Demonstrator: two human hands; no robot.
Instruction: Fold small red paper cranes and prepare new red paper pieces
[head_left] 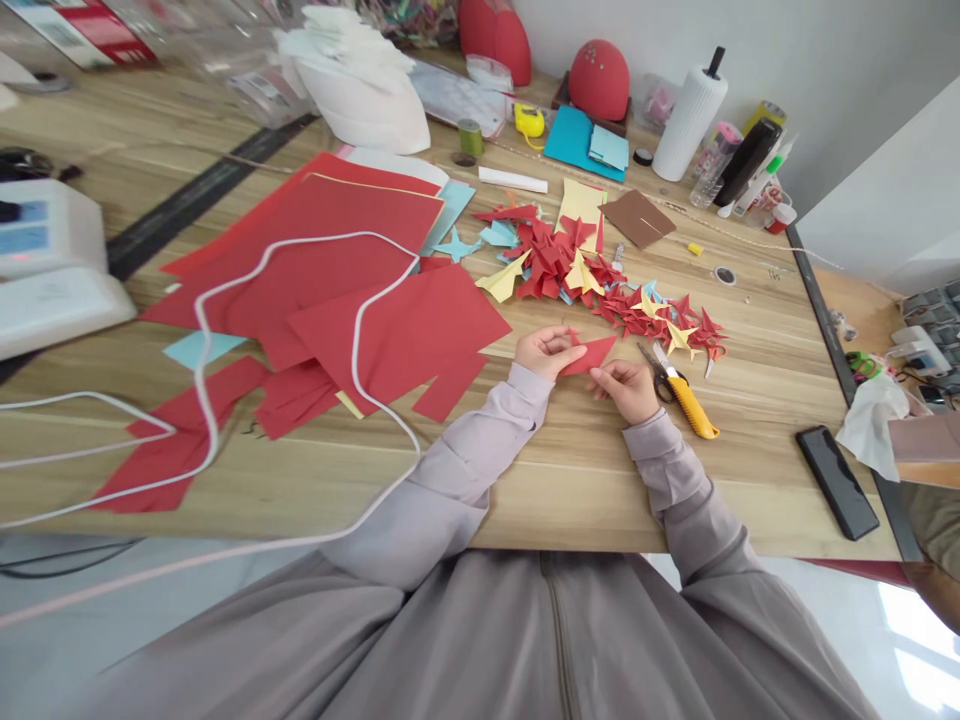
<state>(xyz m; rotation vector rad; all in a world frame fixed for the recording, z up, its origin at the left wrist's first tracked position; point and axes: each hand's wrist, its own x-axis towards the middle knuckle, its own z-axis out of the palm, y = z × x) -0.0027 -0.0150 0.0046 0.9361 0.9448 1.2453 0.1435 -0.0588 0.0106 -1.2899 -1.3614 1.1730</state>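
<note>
Head view showed a folded red paper [595, 353] between both hands, near the middle of the wooden table [577, 500]. At its nine o'clock, the left hand [546, 352] pinched it, thumb closed against fingers; at four o'clock, the right hand [626, 388] held the lower edge between closed fingertips. Folded paper shapes [551, 258] were heaped at eleven o'clock. A yellow cutter [694, 405] lay at four o'clock, just beyond the right hand, and large red sheets [409, 325] spread out at nine.
</note>
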